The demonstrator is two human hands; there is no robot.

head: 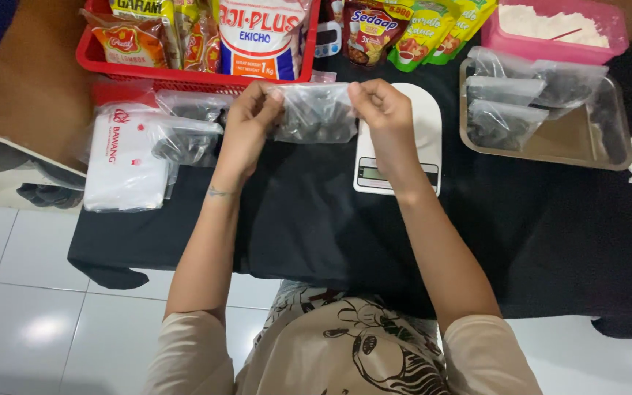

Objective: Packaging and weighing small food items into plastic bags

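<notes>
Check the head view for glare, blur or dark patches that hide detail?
Head view: sharp overall, no real motion blur on the left hand or right hand. A soft glare spot sits on the floor tile. The black cloth reads almost featureless. The clear bag they hold shows mild sheen, and its dark contents stay indistinct.

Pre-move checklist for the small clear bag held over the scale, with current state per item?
1. Both hands on the bag: ok. Left hand and right hand pinch the top corners of the small clear bag.
2. Top edge held level: ok, stretched flat between the fingers.
3. Top sealed: cannot tell, the seam is too small to read.
4. Dark contents settled at the bottom: ok, none near the top edge.
5. Scale platform free: cannot tell, the right hand hides part of it.
6. Room in the metal tray: ok, filled bags sit at its left, bare base on the right.
</notes>
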